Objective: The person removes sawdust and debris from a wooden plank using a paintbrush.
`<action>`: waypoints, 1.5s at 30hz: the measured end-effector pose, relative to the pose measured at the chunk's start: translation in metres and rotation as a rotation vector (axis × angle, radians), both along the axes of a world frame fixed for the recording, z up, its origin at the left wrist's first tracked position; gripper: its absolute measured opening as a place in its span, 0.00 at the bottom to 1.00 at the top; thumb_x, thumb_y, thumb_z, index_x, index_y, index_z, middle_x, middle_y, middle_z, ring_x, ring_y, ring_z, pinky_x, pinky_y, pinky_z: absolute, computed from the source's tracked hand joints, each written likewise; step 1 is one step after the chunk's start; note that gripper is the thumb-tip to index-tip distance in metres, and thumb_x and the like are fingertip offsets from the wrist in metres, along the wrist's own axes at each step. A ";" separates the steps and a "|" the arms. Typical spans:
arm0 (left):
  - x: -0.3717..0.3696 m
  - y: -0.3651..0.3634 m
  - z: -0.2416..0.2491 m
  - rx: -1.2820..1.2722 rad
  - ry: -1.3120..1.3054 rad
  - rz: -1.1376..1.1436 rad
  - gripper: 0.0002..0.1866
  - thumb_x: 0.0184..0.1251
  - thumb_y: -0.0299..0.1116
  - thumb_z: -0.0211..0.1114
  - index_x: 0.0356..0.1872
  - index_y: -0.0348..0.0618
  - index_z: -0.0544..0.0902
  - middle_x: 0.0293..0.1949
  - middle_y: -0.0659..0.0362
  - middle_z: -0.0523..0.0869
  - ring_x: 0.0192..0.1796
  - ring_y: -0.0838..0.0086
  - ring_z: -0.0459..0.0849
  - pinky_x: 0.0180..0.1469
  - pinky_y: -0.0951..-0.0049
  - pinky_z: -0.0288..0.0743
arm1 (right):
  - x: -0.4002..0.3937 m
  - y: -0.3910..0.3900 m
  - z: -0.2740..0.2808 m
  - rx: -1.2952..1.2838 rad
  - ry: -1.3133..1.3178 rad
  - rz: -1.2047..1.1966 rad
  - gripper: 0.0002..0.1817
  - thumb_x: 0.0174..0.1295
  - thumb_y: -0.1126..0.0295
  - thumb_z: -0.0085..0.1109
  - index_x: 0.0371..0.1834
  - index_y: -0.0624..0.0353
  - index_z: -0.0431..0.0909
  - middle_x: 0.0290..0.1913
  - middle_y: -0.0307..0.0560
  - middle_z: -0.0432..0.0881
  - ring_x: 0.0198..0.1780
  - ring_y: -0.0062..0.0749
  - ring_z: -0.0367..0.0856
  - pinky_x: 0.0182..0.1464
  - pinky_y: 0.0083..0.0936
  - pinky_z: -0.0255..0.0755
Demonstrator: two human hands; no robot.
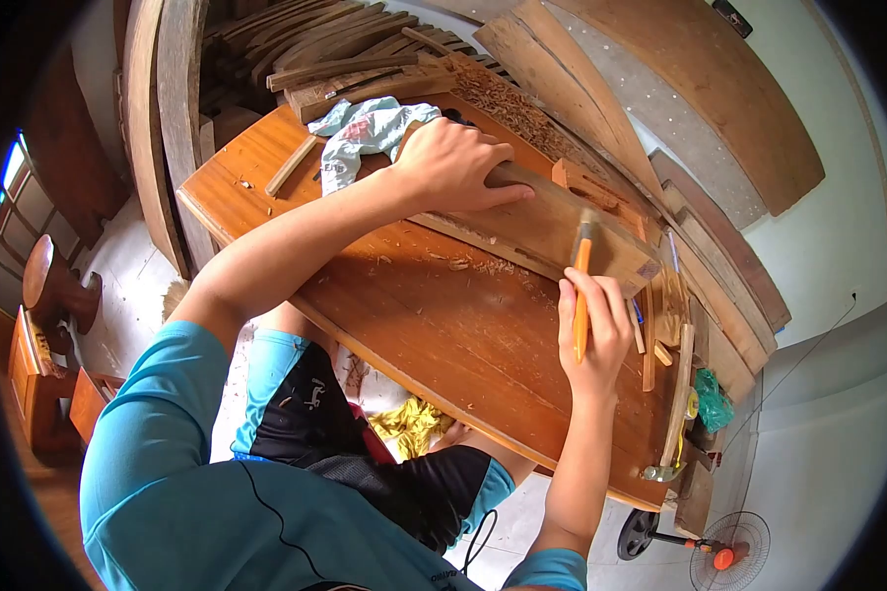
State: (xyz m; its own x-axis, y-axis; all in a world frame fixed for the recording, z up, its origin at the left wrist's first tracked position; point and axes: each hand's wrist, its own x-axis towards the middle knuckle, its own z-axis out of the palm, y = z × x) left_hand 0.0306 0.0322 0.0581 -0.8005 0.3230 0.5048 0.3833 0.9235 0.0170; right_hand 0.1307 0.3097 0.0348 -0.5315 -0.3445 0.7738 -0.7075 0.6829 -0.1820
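Observation:
A thick wooden board (562, 222) lies slantwise across the wooden table (434, 315). My left hand (453, 163) grips it near its far left end, fingers over the back edge and thumb along the top face. In my right hand (596, 330) is a paintbrush (582, 286) with an orange-yellow handle, held closed between thumb and fingers. The bristles point away from me and overlap the board's right part in this view. Wood shavings are scattered along the board's near edge. Beside my left wrist rests a crumpled light-blue cloth (365, 133).
A short wood strip (292, 165) lies at the table's left. Behind the board stands a wooden hand plane (601, 197). Along the right edge are a hammer (663, 473), thin strips and a green plastic bag (712, 402). Stacked boards lean at the back; a fan (727, 557) stands lower right.

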 end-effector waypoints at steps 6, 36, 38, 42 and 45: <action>-0.002 -0.001 -0.003 0.003 0.028 -0.002 0.40 0.73 0.78 0.61 0.52 0.48 0.95 0.31 0.51 0.95 0.33 0.56 0.95 0.38 0.57 0.87 | -0.008 0.018 -0.006 -0.230 -0.117 0.113 0.10 0.75 0.81 0.69 0.55 0.62 0.91 0.45 0.50 0.91 0.43 0.38 0.91 0.47 0.32 0.83; 0.000 0.001 -0.002 0.020 0.007 -0.013 0.40 0.74 0.77 0.61 0.53 0.48 0.95 0.33 0.50 0.95 0.36 0.56 0.96 0.41 0.56 0.86 | -0.016 0.029 -0.010 -0.285 -0.067 0.014 0.08 0.76 0.81 0.69 0.54 0.63 0.91 0.47 0.51 0.92 0.46 0.39 0.92 0.51 0.33 0.84; -0.001 0.000 -0.003 0.014 0.012 -0.014 0.40 0.74 0.77 0.61 0.53 0.48 0.95 0.33 0.50 0.95 0.36 0.56 0.96 0.41 0.56 0.86 | -0.018 0.046 -0.007 -0.286 -0.034 -0.143 0.07 0.79 0.78 0.65 0.53 0.64 0.90 0.45 0.51 0.92 0.45 0.40 0.91 0.50 0.35 0.83; -0.002 -0.001 -0.005 0.012 0.012 -0.018 0.40 0.75 0.77 0.61 0.54 0.48 0.95 0.33 0.50 0.95 0.35 0.57 0.96 0.40 0.57 0.86 | -0.017 0.066 0.003 -0.259 0.108 -0.358 0.07 0.82 0.75 0.61 0.51 0.64 0.89 0.40 0.52 0.88 0.41 0.46 0.88 0.45 0.41 0.80; 0.001 0.000 -0.001 0.007 -0.006 -0.007 0.40 0.75 0.77 0.60 0.53 0.48 0.95 0.32 0.50 0.95 0.34 0.57 0.96 0.40 0.57 0.86 | -0.012 0.058 0.012 -0.129 0.252 -0.409 0.07 0.82 0.75 0.62 0.50 0.63 0.89 0.41 0.51 0.87 0.40 0.49 0.88 0.45 0.43 0.80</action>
State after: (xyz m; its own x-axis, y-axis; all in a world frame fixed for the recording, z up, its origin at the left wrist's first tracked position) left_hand 0.0318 0.0320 0.0567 -0.8012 0.3256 0.5020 0.3900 0.9205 0.0255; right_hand 0.1187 0.3682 0.0470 -0.3936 -0.0397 0.9184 -0.4196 0.8967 -0.1411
